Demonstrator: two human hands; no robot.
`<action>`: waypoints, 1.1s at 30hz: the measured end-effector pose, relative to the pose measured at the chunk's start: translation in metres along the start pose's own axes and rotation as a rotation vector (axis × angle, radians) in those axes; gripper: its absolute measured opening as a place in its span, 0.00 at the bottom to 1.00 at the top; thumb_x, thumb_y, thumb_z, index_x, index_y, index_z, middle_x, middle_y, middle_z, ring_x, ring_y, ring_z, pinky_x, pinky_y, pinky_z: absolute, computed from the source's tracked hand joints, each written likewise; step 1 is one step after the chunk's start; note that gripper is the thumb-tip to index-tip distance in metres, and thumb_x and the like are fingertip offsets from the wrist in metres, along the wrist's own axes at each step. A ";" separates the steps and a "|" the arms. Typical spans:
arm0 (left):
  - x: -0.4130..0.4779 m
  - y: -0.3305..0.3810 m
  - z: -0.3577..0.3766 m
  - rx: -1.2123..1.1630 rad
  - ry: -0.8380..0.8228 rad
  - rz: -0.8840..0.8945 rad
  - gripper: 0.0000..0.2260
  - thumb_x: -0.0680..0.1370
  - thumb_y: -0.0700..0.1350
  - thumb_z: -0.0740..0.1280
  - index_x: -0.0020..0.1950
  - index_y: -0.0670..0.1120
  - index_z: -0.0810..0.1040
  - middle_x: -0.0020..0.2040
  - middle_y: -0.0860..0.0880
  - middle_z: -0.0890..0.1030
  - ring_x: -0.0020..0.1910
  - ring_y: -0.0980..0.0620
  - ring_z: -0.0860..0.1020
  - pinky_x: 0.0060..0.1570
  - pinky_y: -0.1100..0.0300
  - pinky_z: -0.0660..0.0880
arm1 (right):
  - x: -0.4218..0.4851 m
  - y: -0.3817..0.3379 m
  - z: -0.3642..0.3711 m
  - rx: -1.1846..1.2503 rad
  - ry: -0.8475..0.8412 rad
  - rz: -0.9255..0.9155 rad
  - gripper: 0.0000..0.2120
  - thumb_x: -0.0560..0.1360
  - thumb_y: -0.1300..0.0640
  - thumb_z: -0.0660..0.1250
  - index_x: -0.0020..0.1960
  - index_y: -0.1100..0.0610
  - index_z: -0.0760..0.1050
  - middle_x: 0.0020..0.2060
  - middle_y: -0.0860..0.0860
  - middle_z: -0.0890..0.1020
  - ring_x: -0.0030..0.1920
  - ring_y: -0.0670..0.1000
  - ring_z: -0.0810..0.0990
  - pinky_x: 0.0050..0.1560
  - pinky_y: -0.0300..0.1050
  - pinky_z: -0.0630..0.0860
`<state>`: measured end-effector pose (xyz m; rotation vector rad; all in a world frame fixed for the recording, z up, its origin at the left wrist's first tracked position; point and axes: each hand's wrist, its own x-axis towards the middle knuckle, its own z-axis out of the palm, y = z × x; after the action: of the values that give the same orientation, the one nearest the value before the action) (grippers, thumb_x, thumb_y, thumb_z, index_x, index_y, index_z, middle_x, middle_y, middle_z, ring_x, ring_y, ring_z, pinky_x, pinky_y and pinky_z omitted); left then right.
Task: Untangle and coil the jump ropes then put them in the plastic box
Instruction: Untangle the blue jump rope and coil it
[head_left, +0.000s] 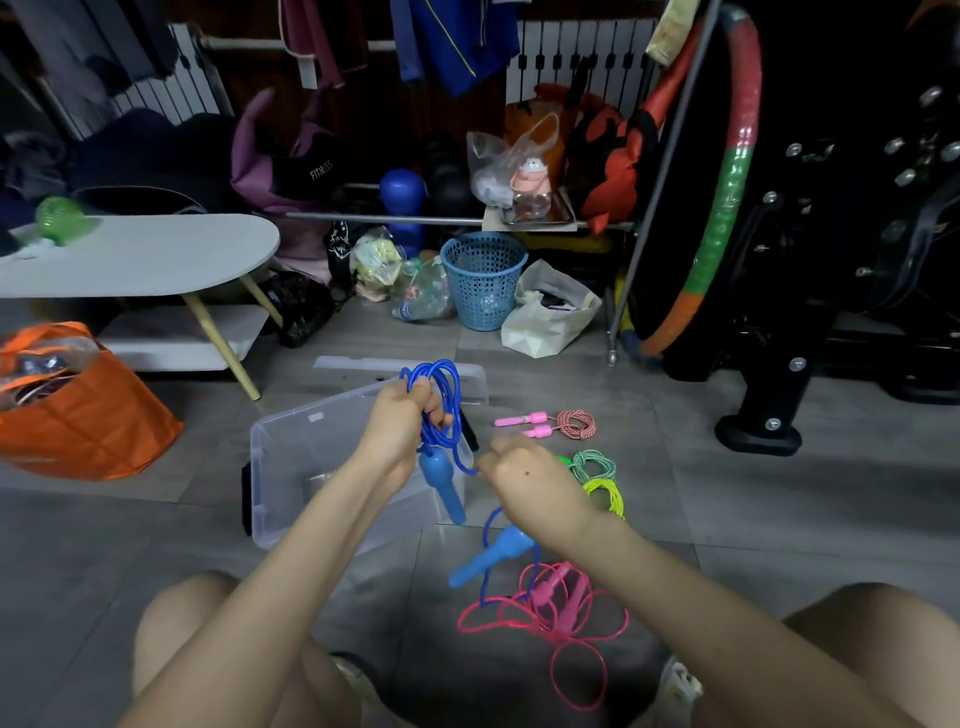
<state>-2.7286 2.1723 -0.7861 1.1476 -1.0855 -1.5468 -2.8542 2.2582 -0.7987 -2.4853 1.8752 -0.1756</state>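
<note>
Pink rope (545, 613) lies uncoiled, lower centre. Left grip (397, 421) holds blue rope (441, 375) part-coiled; right grip (535, 488) pinches its tail. Three coiled ropes (576, 423) await plastic box (280, 467).

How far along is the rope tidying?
Bundled on the floor: the striped rope, green rope and yellow rope. In hand: the blue rope, looped in the left hand, pinched by the right hand. Left: the loose pink rope, and no rope shows in the plastic box.
</note>
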 end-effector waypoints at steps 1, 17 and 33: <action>0.000 -0.003 -0.001 0.106 0.014 0.055 0.14 0.82 0.37 0.52 0.36 0.44 0.63 0.24 0.51 0.66 0.20 0.59 0.66 0.37 0.56 0.70 | 0.002 0.003 -0.002 0.029 0.007 -0.003 0.17 0.69 0.73 0.57 0.57 0.65 0.72 0.53 0.61 0.74 0.57 0.60 0.71 0.49 0.51 0.67; -0.007 -0.004 0.016 0.588 -0.056 0.193 0.08 0.82 0.42 0.53 0.44 0.42 0.65 0.35 0.46 0.76 0.34 0.50 0.76 0.39 0.59 0.73 | 0.004 0.016 -0.030 0.402 0.204 0.081 0.07 0.76 0.62 0.61 0.54 0.60 0.67 0.50 0.56 0.76 0.45 0.61 0.75 0.41 0.51 0.67; -0.021 0.002 0.019 0.458 -0.478 0.057 0.03 0.82 0.39 0.53 0.52 0.40 0.65 0.30 0.49 0.62 0.21 0.61 0.62 0.25 0.67 0.67 | -0.005 0.048 -0.004 0.725 0.415 0.052 0.17 0.66 0.72 0.65 0.50 0.57 0.71 0.49 0.44 0.66 0.46 0.42 0.71 0.45 0.34 0.72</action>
<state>-2.7430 2.1951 -0.7769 1.0442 -1.8492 -1.6164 -2.9016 2.2498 -0.7990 -1.9804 1.5673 -1.2015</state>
